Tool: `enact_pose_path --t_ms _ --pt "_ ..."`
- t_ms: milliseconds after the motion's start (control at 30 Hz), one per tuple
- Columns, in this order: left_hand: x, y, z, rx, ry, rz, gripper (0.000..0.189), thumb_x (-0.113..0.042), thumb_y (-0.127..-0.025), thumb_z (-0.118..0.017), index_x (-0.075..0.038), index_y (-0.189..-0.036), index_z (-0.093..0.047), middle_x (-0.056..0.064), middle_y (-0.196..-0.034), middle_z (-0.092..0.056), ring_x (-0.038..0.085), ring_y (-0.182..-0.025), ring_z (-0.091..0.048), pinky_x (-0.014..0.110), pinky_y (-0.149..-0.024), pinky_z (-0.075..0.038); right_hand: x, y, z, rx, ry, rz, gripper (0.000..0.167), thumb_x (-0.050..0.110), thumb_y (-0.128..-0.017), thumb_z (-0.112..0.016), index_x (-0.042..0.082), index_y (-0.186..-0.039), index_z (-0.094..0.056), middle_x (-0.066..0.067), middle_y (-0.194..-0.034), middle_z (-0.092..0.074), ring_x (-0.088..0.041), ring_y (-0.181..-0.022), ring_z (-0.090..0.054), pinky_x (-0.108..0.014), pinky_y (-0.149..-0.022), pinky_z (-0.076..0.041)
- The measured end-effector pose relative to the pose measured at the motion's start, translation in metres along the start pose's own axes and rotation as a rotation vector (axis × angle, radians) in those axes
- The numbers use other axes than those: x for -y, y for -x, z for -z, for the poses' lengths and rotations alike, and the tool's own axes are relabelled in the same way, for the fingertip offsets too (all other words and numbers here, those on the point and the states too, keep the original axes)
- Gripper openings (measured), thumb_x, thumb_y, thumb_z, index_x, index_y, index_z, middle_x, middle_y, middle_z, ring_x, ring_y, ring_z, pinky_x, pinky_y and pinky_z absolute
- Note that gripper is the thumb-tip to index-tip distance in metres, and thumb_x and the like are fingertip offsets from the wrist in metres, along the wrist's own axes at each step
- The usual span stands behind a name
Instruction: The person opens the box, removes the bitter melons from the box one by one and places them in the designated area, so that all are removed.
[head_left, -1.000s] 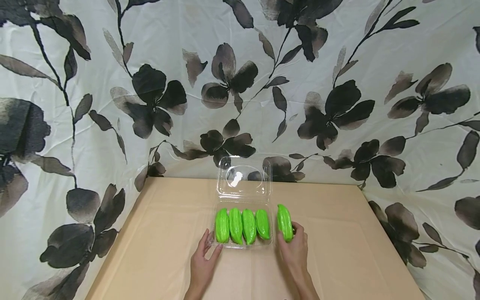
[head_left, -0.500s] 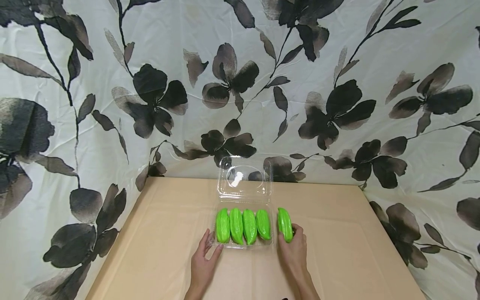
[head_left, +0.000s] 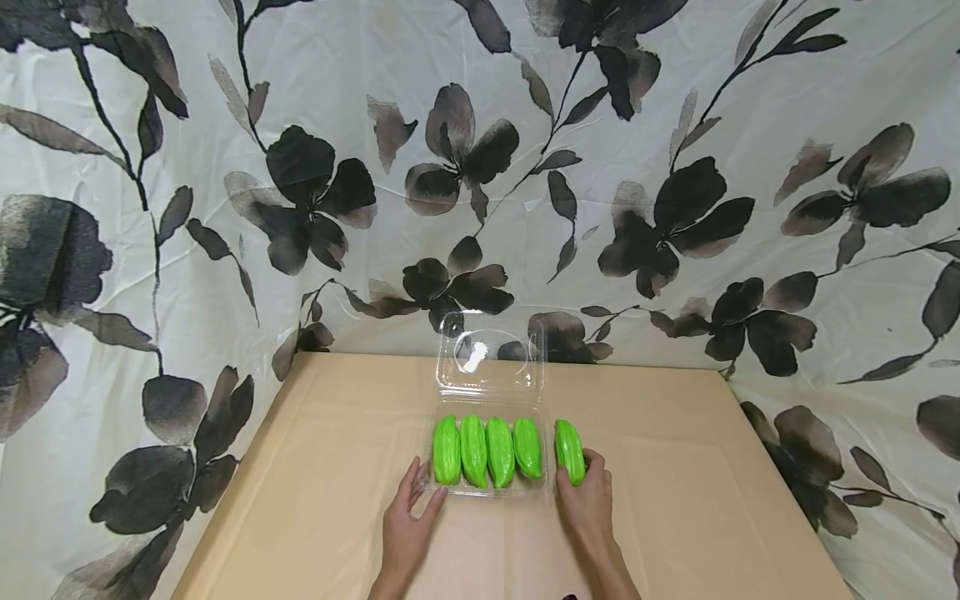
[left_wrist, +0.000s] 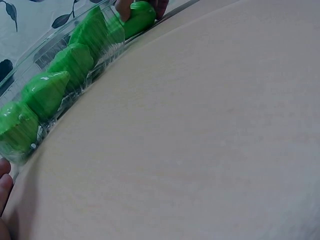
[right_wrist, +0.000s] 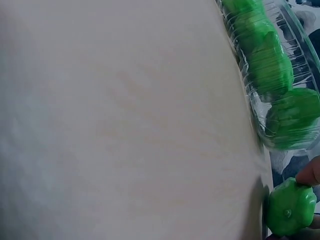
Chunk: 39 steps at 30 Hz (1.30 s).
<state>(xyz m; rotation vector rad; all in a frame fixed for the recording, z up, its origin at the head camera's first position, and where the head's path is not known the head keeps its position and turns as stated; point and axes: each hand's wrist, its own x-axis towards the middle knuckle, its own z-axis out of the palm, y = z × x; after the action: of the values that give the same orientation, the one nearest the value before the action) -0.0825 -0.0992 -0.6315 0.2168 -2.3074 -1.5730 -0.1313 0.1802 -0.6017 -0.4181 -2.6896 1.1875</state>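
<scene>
A clear plastic clamshell container (head_left: 487,492) sits in the middle of the table with its lid (head_left: 491,385) raised at the back. Several bright green, ridged, cucumber-like vegetables (head_left: 473,451) lie side by side in it. At the front left corner my left hand (head_left: 405,529) holds the container, thumb by the front edge and fingers along the side. My right hand (head_left: 588,508) grips another such vegetable (head_left: 568,442) just right of the container. In the right wrist view, the lobed near end of that vegetable (right_wrist: 290,210) shows a small nub, with fingertips around it.
The table (head_left: 697,500) has a light tan covering. Right behind its back edge hangs a white cloth (head_left: 555,250) with dark flower prints, which also comes down along both sides.
The far end of the vegetable in my right hand has dropped slightly, and it stays beside the container. My left hand and the container hold their place.
</scene>
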Motion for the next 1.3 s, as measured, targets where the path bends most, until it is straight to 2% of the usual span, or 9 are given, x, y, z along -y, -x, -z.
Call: enact_pose_path --t_ms 333,567,800,1033,1300 --pt "-0.0008 -0.0006 0.0 0.007 -0.004 0.0 0.071 -0.031 -0.09 -0.076 -0.009 -0.149 -0.045 0.008 -0.139 -0.064 0.025 -0.125 -0.064 0.039 -0.105 -0.055 -0.0023 -0.0032 -0.0004 0.011 0.007 -0.004 0.056 0.025 -0.095 -0.062 -0.006 -0.138 -0.043 -0.022 -0.104 -0.059 -0.025 -0.084 -0.054 -0.023 -0.059 -0.042" --pt "-0.0008 -0.0014 0.0011 0.003 -0.01 -0.009 0.071 -0.032 -0.09 -0.076 -0.009 -0.149 -0.045 0.01 -0.138 -0.064 0.028 -0.123 -0.065 0.043 -0.104 -0.056 -0.0017 -0.0038 -0.0008 -0.003 -0.003 0.011 0.058 0.028 -0.094 -0.066 -0.007 -0.136 -0.046 -0.026 -0.112 -0.062 -0.028 -0.09 -0.058 -0.024 -0.064 -0.045" --pt "-0.0013 -0.0021 0.0015 0.006 -0.008 -0.015 0.071 -0.031 -0.09 -0.076 -0.008 -0.149 -0.045 0.01 -0.138 -0.064 0.027 -0.125 -0.063 0.041 -0.104 -0.056 -0.0009 -0.004 -0.0008 -0.021 0.002 0.027 0.06 0.029 -0.092 -0.068 -0.008 -0.135 -0.047 -0.029 -0.116 -0.062 -0.032 -0.095 -0.061 -0.028 -0.068 -0.051" --pt "-0.0012 -0.0014 0.0008 0.005 -0.006 -0.008 0.07 -0.031 -0.09 -0.076 -0.009 -0.149 -0.045 0.01 -0.139 -0.064 0.028 -0.124 -0.064 0.043 -0.104 -0.056 -0.0003 -0.004 -0.0008 -0.033 0.013 0.027 0.062 0.031 -0.092 -0.069 -0.007 -0.135 -0.047 -0.03 -0.125 -0.062 -0.037 -0.104 -0.06 -0.039 -0.074 -0.055" --pt "-0.0001 -0.0007 0.0003 0.01 -0.015 0.003 0.071 -0.033 -0.09 -0.076 -0.011 -0.15 -0.045 0.01 -0.14 -0.063 0.028 -0.124 -0.065 0.044 -0.104 -0.056 0.002 -0.0037 0.0003 -0.031 0.001 0.032 0.062 0.031 -0.092 -0.068 -0.008 -0.135 -0.047 -0.031 -0.125 -0.062 -0.04 -0.109 -0.06 -0.047 -0.08 -0.058"
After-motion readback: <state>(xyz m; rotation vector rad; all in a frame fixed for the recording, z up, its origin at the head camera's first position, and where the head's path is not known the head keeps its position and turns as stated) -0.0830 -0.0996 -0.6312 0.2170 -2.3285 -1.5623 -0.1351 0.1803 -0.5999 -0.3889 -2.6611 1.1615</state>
